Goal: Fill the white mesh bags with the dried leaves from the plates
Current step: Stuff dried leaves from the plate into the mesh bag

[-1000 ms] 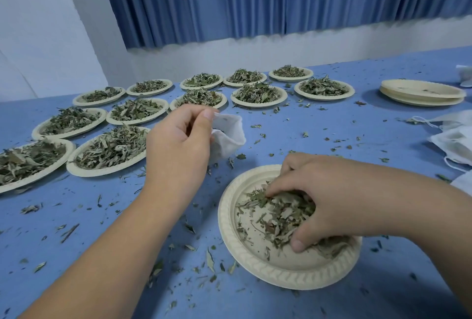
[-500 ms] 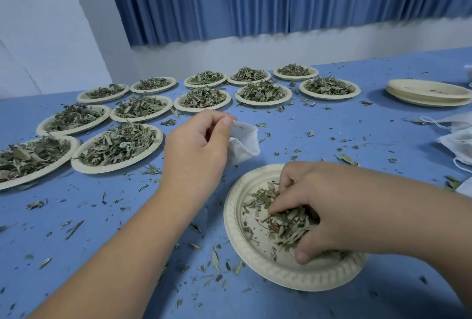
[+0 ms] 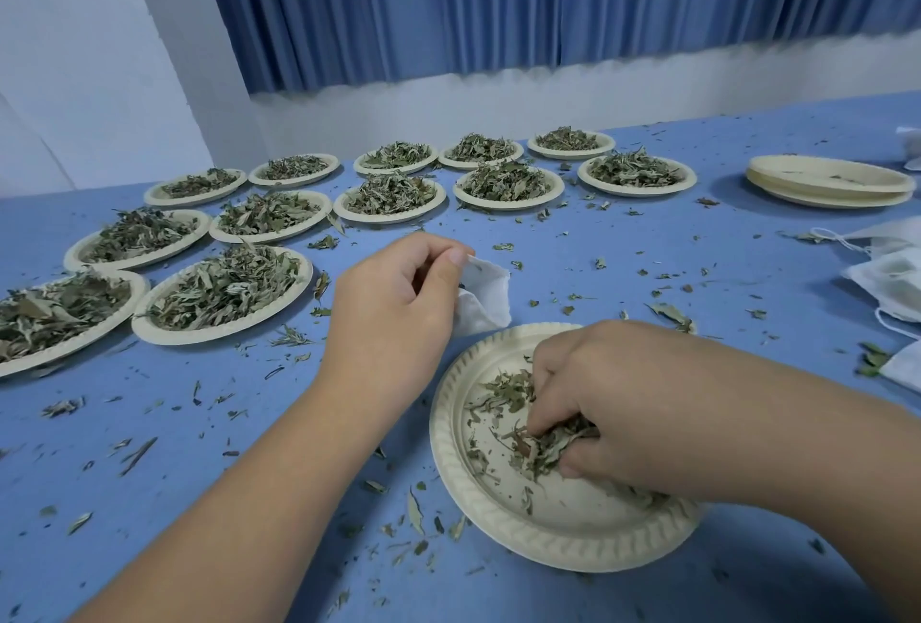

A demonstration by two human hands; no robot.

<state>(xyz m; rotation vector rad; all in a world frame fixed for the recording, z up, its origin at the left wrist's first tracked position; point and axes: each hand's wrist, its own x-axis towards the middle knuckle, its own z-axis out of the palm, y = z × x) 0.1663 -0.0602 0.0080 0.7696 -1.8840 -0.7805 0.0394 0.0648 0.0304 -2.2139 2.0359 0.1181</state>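
My left hand [image 3: 398, 303] pinches the mouth of a small white mesh bag [image 3: 482, 296], holding it just above the blue table beside the near plate. That cream paper plate [image 3: 563, 530] lies in front of me with a thin scatter of dried leaves [image 3: 503, 393]. My right hand [image 3: 613, 398] reaches down into the plate, fingers and thumb curled round a clump of dried leaves [image 3: 545, 448]. Most of the bag's body is hidden behind my left hand.
Several plates heaped with dried leaves [image 3: 224, 288] stand in rows across the left and back of the table. A stack of empty plates [image 3: 830, 181] sits at the back right. More white mesh bags [image 3: 887, 273] lie at the right edge. Leaf crumbs litter the blue cloth [image 3: 648, 248].
My right hand has gathered the leaves tighter and drawn them toward the plate's right side. My left hand still holds the bag in about the same place.
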